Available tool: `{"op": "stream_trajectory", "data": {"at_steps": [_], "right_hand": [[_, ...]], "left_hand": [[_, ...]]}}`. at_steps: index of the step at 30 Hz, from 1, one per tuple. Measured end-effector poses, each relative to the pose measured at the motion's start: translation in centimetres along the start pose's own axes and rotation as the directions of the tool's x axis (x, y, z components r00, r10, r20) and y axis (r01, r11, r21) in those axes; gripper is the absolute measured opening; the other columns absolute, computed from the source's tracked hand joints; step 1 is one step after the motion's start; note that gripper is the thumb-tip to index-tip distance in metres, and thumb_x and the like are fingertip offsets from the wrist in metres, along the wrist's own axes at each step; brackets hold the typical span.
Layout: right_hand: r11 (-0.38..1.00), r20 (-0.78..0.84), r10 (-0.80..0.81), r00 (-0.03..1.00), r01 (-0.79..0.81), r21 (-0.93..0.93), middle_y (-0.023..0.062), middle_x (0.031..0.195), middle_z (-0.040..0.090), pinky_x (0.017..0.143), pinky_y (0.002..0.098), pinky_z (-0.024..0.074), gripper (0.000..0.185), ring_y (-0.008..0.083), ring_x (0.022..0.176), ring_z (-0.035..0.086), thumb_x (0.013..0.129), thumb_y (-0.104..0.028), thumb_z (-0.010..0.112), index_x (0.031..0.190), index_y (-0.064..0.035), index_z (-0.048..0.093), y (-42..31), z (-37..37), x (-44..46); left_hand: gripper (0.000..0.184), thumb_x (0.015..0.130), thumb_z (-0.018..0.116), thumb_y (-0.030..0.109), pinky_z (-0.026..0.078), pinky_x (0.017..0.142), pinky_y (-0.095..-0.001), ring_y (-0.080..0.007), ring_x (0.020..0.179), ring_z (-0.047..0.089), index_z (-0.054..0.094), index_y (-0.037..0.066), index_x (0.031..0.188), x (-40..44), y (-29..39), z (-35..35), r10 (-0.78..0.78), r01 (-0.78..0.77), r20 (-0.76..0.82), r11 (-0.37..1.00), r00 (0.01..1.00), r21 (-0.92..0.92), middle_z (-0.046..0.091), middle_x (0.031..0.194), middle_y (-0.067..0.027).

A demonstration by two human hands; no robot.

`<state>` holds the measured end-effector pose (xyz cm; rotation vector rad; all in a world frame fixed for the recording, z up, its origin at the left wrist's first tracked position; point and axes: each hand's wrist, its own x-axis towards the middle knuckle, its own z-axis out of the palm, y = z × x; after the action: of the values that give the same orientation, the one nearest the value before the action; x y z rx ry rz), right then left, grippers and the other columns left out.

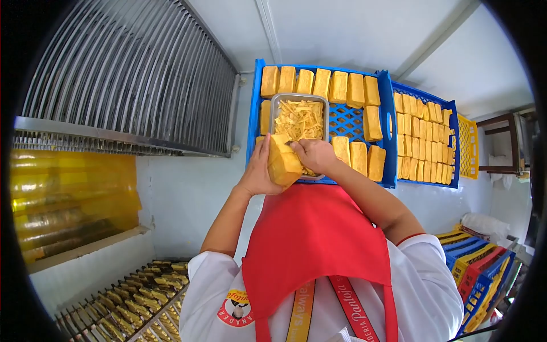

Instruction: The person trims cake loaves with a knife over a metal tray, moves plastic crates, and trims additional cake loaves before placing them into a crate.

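Pale, smooth wall panels [336,34] stand behind the work, with a slatted grey metal rack [131,74] at the left. The person's left hand [256,166] has its grip clamped on a golden-yellow, block-shaped loaf [286,163], which lies against the palm and fingers, tilted over the near end of a rectangular silvery metal tray [327,119]. The right hand [316,155] has its grip curled together around a small, dark, mostly hidden object [290,142] at the loaf's upper edge. Thin, uneven yellow shavings [299,118] heap in the tray, which sits in a blue plastic crate [388,97] with a lattice base. Similar round-cornered loaves [322,82] line the crate, and a red cloth apron [319,233] covers the person's front
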<state>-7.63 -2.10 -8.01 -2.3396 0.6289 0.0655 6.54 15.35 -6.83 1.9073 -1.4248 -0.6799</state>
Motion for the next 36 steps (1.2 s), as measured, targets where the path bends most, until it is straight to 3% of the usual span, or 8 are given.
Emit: {"op": "stream_trajectory", "data": {"at_steps": [2, 7, 14, 20, 24, 28, 32, 36], "right_hand": [[0.946, 0.035, 0.284, 0.958, -0.274, -0.172, 0.0223, 0.103, 0.067, 0.084, 0.0473, 0.0517, 0.048, 0.0381, 0.1, 0.065, 0.094, -0.049, 0.05, 0.108, -0.0043, 0.061, 1.1, 0.4, 1.0], [0.942, 0.027, 0.29, 0.957, -0.28, -0.186, 0.0251, 0.131, 0.05, 0.088, 0.0479, 0.0515, 0.089, 0.0388, 0.109, 0.061, 0.077, -0.055, 0.07, 0.143, -0.0077, 0.032, 3.0, -2.7, -1.0], [0.831, -0.28, 0.54, 0.794, -0.45, 0.327, 0.0255, 0.095, 0.067, 0.084, 0.0447, 0.0512, 0.056, 0.0402, 0.094, 0.065, 0.08, -0.043, 0.069, 0.114, 0.0013, 0.06, 13.5, -6.5, -7.2], [0.727, -0.217, 0.671, 0.709, -0.572, 0.381, 0.0259, 0.079, 0.065, 0.069, 0.0468, 0.0498, 0.041, 0.0415, 0.079, 0.066, 0.082, -0.032, 0.068, 0.102, 0.0032, 0.062, 18.5, -9.1, -14.7], [0.716, -0.197, 0.673, 0.713, -0.562, 0.414, 0.0229, 0.076, 0.065, 0.066, 0.0457, 0.0492, 0.034, 0.039, 0.074, 0.065, 0.081, -0.028, 0.068, 0.096, 0.0018, 0.063, 19.5, -7.5, -17.1], [0.725, -0.018, 0.612, 0.791, -0.551, 0.414, 0.021, 0.083, 0.068, 0.072, 0.0424, 0.0515, 0.044, 0.0369, 0.08, 0.066, 0.078, -0.026, 0.068, 0.114, -0.0025, 0.062, 20.1, -5.2, -16.4], [0.65, 0.195, 0.498, 0.845, -0.513, 0.561, 0.0116, 0.073, 0.063, 0.058, 0.0358, 0.0496, 0.061, 0.0239, 0.063, 0.063, 0.079, -0.019, 0.068, 0.133, 0.0021, 0.05, 21.2, -2.7, -13.8], [0.551, 0.166, 0.556, 0.815, -0.51, 0.66, 0.0076, 0.067, 0.059, 0.042, 0.0314, 0.0439, 0.065, 0.0169, 0.049, 0.057, 0.076, -0.012, 0.065, 0.135, 0.0032, 0.046, 21.8, -2.1, -12.2]], "left_hand": [[0.142, 0.044, 0.087, 0.025, 0.029, 0.114, -0.0441, -0.0433, 0.136, 0.032, -0.001, 0.002, 0.153, 0.0, -0.4, 0.3, 0.01, -0.01, -0.006, 1.0, 1.0, 0.006, 0.03, 0.145, -0.0265], [0.14, 0.046, 0.085, 0.026, 0.03, 0.113, -0.0437, -0.0419, 0.135, 0.034, 0.0, 0.002, 0.154, 1.2, 0.1, 1.1, -0.088, 0.082, -0.071, 0.993, 0.994, -0.084, 0.032, 0.143, -0.0269], [0.127, 0.059, 0.078, 0.041, 0.028, 0.114, -0.0429, -0.0448, 0.135, 0.033, 0.004, -0.002, 0.153, 16.2, 4.9, 9.7, -0.288, 0.234, -0.003, 0.783, 0.958, -0.576, 0.024, 0.148, -0.0342], [0.12, 0.068, 0.075, 0.05, 0.033, 0.111, -0.0503, -0.0495, 0.139, 0.028, 0.001, 0.017, 0.156, 25.8, 9.5, 19.1, -0.718, 0.718, -0.022, 0.695, 0.696, 0.03, 0.004, 0.156, -0.0325], [0.115, 0.073, 0.072, 0.058, 0.034, 0.107, -0.0578, -0.0503, 0.134, 0.034, 0.002, 0.022, 0.157, 26.3, 8.8, 22.5, -0.721, 0.664, -0.015, 0.63, 0.693, 0.403, 0.001, 0.159, -0.0241], [0.099, 0.082, 0.065, 0.056, 0.033, 0.107, -0.0592, -0.0512, 0.136, 0.029, 0.008, 0.023, 0.157, 25.1, 8.1, 24.5, -0.634, 0.594, -0.07, 0.672, 0.77, 0.443, 0.001, 0.16, -0.0235], [0.102, 0.083, 0.068, 0.049, 0.032, 0.109, -0.0547, -0.0471, 0.139, 0.027, 0.012, 0.0, 0.152, 18.3, 6.8, 25.4, -0.377, 0.4, -0.139, 0.824, 0.916, 0.402, 0.013, 0.154, -0.0297], [0.115, 0.074, 0.076, 0.052, 0.032, 0.11, -0.0527, -0.0444, 0.138, 0.029, 0.012, -0.009, 0.148, 14.2, 8.4, 26.0, -0.661, 0.653, -0.039, 0.728, 0.749, 0.209, 0.022, 0.15, -0.0299]]}}
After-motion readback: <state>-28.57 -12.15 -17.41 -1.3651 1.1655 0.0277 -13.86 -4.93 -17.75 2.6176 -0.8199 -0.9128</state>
